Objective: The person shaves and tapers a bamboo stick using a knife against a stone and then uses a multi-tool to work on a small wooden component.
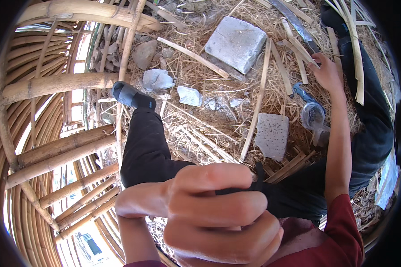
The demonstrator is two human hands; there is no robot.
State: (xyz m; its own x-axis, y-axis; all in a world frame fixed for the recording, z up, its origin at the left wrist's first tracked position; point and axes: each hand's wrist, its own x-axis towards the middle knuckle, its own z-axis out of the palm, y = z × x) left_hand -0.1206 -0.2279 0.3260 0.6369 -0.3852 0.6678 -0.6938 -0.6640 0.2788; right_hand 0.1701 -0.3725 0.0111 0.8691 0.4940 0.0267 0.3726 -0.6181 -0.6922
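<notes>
While the left hand (218, 216) curls closed, any contents unseen, the right hand (328, 73), grip unclear, meets the knife (295, 24), a likely pickup needing firm hold.

There's 1 left hand (220, 213), 1 right hand (329, 73), 1 knife (294, 21). Also 1 square block (236, 43), 1 pitted slab (272, 135).

You have straw-covered ground (182, 71) before you, with a bamboo framework (67, 86) on your left.
Ahead of you, a squarish pale grey block (236, 42) lies on the straw, a brown rounded stone (144, 54) to its left. Nearer you are a whitish chunk (189, 95) and, further right, a pitted grey slab (272, 135). At your far right shows a crumpled pale blue plastic sheet (388, 179).
</notes>
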